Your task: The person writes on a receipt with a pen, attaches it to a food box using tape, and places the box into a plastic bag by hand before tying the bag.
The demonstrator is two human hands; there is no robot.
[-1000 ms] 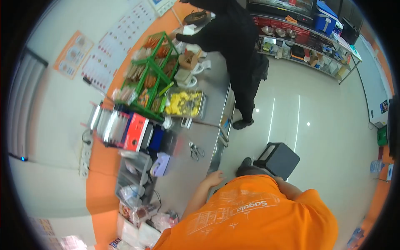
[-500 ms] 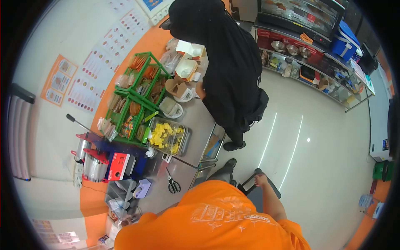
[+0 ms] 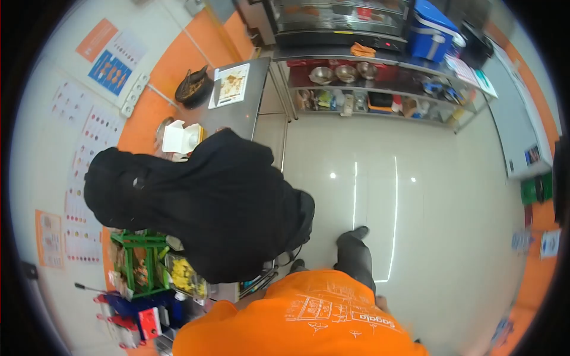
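Note:
Skin of my right arm or hand [image 3: 382, 303] shows at the lower right edge of my orange shirt [image 3: 332, 314]; its fingers are hidden. My left hand is out of sight, with only a bit of bare forearm [image 3: 249, 299] beside the shirt. My leg and dark shoe [image 3: 356, 237] are stretched forward on the floor. Just ahead to the left, a co-worker in black [image 3: 225, 202] leans over the counter. Beyond that person's arm is an open white carton [image 3: 181, 137]. Near my left side, a clear container of yellow chunks [image 3: 185, 276] is partly covered by the co-worker.
Green baskets [image 3: 139, 264] and a red-and-blue machine [image 3: 148, 323] stand along the left wall. Farther along the counter are a black pan [image 3: 193, 89] and a white cutting board [image 3: 230, 89]. A steel shelf [image 3: 404, 98] with metal bowls and a blue cooler [image 3: 432, 32] stands ahead.
My view has turned and moved forward. The co-worker now appears closer and covers much of the counter. My right hand, earlier on a grey thing with a black frame, is mostly hidden; that thing is out of sight.

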